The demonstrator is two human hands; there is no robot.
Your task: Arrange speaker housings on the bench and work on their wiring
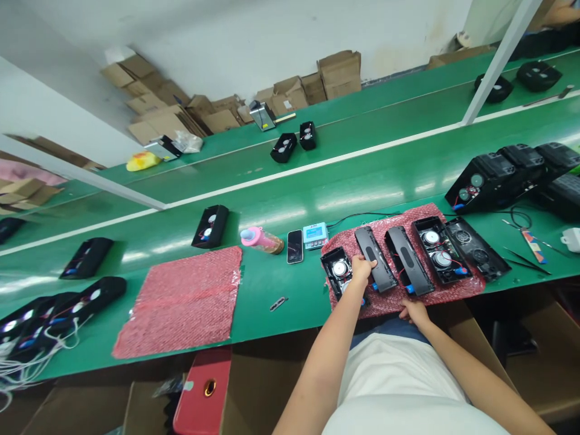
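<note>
My left hand is closed on the edge of a black speaker cover lying on pink bubble wrap. Left of it, partly behind my left arm, sits an opened speaker housing with round white drivers and red wires. My right hand is at the front edge of the wrap with its fingers curled; whether anything is in them is hidden. Just above that hand lies a second speaker cover with a blue connector. Further right are another open housing and its detached back shell.
A light-blue electronic meter, a phone and a pink-capped bottle stand behind. Tweezers lie right, beside stacked speakers. At left is another bubble-wrap sheet and several speakers. Open boxes sit below the bench.
</note>
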